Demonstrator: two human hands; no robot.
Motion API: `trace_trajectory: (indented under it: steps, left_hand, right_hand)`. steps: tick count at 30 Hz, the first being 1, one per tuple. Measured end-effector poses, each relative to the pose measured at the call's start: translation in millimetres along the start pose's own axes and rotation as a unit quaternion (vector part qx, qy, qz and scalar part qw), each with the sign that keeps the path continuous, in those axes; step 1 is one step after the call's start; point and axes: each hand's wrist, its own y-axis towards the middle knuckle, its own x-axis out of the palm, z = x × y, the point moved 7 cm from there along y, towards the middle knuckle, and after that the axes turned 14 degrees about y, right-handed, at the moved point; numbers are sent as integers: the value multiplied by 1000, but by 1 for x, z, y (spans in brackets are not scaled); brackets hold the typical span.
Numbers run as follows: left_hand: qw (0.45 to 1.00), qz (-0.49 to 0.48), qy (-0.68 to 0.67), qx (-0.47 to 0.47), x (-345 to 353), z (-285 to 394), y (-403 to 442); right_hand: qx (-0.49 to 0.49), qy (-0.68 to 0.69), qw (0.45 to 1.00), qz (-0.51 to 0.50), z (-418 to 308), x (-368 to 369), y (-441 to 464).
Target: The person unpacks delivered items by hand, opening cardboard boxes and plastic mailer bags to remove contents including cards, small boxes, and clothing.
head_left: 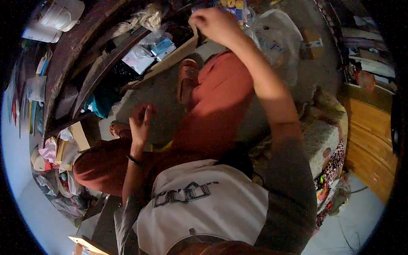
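My right hand (214, 25) reaches far forward, its fingers bent together at the end of a long cardboard box (176, 57). Blur hides what, if anything, is pinched there. Inside that box lie white and blue packets (163, 47) and dark plastic. Nearer my body, my left hand (142, 123) hangs over the floor with its fingers curled in, and nothing shows in it. A dark band circles that wrist. Just right of my right hand is a blue packet with yellow rings printed on it (233, 9).
A clear plastic bag (278, 36) lies on the floor at front right. Dark wooden shelving (68, 55) curves along the left, with stacked boxes and bags below. A patterned cloth-covered seat (325, 140) and a wooden panel (367, 136) stand at right.
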Motion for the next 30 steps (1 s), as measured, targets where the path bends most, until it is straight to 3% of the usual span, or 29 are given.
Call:
trace_trajectory:
  steps: [2, 5, 6, 8, 11, 14, 17, 20, 23, 24, 26, 28, 29, 30]
  left_hand:
    - [999, -34, 25, 4, 1, -15, 0]
    - [1000, 2, 8, -13, -3, -36, -12]
    - [997, -3, 15, -73, -4, -45, -18]
    - [981, -13, 31, -190, -5, -62, -28]
    - [997, -46, -19, -59, 3, -58, -17]
    - [992, -98, -70, -44, 12, -43, -14]
    - [997, -32, 2, -68, -1, -115, -24]
    - [996, -73, -39, -18, 15, -89, -11]
    - [990, -135, 43, -15, 26, -50, -2]
    - [981, -135, -118, -70, 27, -63, -8]
    - [881, -117, -425, -174, 31, -90, -25]
    - [911, -137, -355, -157, 34, -90, -26]
    - [924, -149, -321, -147, 37, -88, -24]
    - [938, -146, -281, -143, 39, -90, -23]
  right_hand:
    - [49, -91, 982, -161, 33, 68, 26]
    - [155, -126, 948, -248, 101, 151, 48]
    - [195, -139, 933, -269, 112, 163, 49]
    - [189, -115, 944, -243, 114, 174, 56]
    - [111, -135, 965, -196, 105, 181, 55]
    - [136, -99, 967, -193, 114, 191, 54]
    - [190, -82, 960, -190, 110, 151, 63]
    - [121, -93, 987, -45, 122, 113, 64]
    - [162, -112, 979, -61, 140, 87, 67]
    - [172, -117, 976, -67, 142, 78, 72]
    - [191, -124, 970, -82, 154, 70, 75]
    - [311, 8, 949, -44, 207, 70, 61]
    - [307, -49, 946, -95, 222, 70, 58]
    - [244, 41, 966, -77, 239, 79, 59]
